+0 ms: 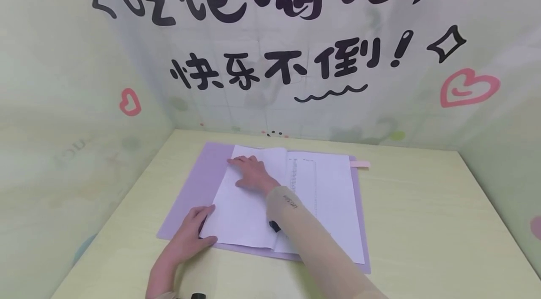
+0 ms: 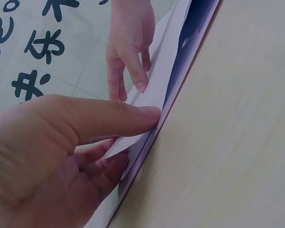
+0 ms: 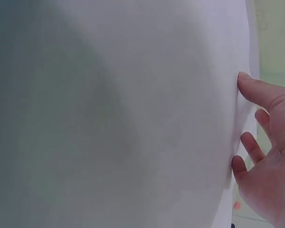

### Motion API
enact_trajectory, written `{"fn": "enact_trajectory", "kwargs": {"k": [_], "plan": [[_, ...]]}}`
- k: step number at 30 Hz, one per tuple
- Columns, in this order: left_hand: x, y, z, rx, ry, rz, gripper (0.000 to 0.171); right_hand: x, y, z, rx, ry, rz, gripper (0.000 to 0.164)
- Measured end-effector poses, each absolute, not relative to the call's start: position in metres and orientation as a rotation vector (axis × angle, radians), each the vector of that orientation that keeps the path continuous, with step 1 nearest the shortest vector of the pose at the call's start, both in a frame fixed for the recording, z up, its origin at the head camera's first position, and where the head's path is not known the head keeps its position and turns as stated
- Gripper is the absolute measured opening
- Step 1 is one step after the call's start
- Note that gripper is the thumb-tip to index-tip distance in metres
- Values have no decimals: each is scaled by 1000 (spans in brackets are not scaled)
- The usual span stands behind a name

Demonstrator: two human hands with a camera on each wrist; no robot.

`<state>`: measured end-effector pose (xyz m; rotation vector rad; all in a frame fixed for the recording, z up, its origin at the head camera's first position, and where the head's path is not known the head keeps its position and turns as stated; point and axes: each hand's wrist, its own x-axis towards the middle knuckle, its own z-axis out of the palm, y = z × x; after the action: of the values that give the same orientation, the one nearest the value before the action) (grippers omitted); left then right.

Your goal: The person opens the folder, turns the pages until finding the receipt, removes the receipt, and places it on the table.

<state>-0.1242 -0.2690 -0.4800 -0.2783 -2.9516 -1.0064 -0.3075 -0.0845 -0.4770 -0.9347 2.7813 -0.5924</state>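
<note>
An open booklet with white pages lies in a flat purple cover (image 1: 203, 167) on the table. Its right page (image 1: 334, 205) carries faint printed lines, while the left page (image 1: 249, 214) looks blank. My left hand (image 1: 190, 233) pinches the left page at its near outer corner; in the left wrist view the thumb (image 2: 128, 118) lies on the paper and the other fingers are behind it. Farther up that page, my right hand (image 1: 253, 172) rests near the outer edge with its fingers spread. In the right wrist view, the right hand's fingertips (image 3: 247, 140) touch the paper's edge.
A pale pink tab (image 1: 360, 164) sticks out from the right side of the cover. The pale wooden table (image 1: 422, 224) is bounded by a printed fabric backdrop (image 1: 262, 116) with black lettering and pink hearts.
</note>
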Motion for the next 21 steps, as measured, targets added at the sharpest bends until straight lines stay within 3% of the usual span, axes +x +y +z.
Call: {"fn": "enact_trajectory", "kwargs": {"k": [9,21], "plan": [[-125,-267,-480,-248,-2956,-962,71,-308,-82,-478,-958,2786,-475,51],[-123,-260,-477,-296,-2940,-826,59,-307,-75,-477,-967,2742,-407,50]]}}
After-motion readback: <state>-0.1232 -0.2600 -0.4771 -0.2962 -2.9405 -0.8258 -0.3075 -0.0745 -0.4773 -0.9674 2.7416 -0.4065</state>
